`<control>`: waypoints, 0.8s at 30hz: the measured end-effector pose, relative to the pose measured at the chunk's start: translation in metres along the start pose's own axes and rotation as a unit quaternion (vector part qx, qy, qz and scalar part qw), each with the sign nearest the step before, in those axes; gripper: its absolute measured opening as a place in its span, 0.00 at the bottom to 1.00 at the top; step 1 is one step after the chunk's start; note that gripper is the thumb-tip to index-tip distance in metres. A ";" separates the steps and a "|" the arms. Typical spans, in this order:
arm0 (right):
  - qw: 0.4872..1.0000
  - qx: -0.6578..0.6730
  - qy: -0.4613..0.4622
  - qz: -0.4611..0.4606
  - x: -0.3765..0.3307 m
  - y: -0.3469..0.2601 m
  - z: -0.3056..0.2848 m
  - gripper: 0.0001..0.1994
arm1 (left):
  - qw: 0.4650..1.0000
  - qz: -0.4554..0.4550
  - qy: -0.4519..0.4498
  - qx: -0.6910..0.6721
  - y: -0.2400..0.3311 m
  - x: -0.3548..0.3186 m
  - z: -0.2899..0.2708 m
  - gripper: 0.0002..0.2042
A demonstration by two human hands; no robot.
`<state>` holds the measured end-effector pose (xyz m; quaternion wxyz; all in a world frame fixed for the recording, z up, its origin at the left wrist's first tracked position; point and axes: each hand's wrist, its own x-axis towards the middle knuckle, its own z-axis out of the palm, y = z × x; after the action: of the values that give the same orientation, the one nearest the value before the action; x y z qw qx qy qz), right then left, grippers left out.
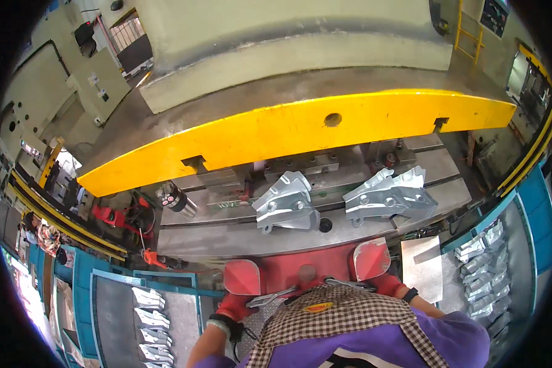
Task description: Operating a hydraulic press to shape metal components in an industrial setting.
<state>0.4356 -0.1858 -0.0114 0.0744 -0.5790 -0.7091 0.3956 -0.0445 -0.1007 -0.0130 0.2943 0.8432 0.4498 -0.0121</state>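
Two stamped metal parts (287, 202) (389, 196) lie side by side on the press bed (227, 236), long axes pointing away, under the yellow ram (288, 132). My red-gloved left hand (236, 303) and right hand (389, 283) sit low by the red button panel (306, 270); I can't tell either grip.

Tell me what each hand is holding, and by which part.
Cannot be told for sure: both gloved hands sit low by the red console, the left hand and right hand largely hidden. The stamped parts lie untouched.
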 end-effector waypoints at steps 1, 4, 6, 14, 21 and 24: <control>0.999 -0.016 0.037 -0.012 -0.006 -0.003 -0.001 0.26 | 1.000 0.006 0.005 0.003 0.004 -0.002 -0.003 0.27; 0.995 0.009 0.092 -0.021 -0.015 -0.009 -0.004 0.23 | 0.998 -0.031 -0.015 -0.062 0.022 -0.016 -0.020 0.25; 0.989 0.136 0.061 0.026 -0.019 -0.014 -0.008 0.22 | 0.968 -0.121 -0.090 -0.200 0.035 -0.007 -0.046 0.24; 0.801 0.564 0.200 0.022 0.006 -0.057 -0.012 0.18 | 0.957 0.025 0.084 -0.278 0.003 0.224 -0.167 0.15; 0.788 0.557 0.260 0.043 -0.008 -0.061 -0.018 0.27 | 0.965 0.209 0.133 -0.088 -0.011 0.355 -0.204 0.17; 0.757 0.578 0.299 0.063 -0.015 -0.052 -0.010 0.24 | 0.977 0.147 0.154 0.002 0.079 0.302 -0.227 0.21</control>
<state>0.4068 -0.1954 0.0347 0.5781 -0.5584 -0.2489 0.5404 0.1404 0.2080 0.1264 0.2182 0.8926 0.3605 0.1601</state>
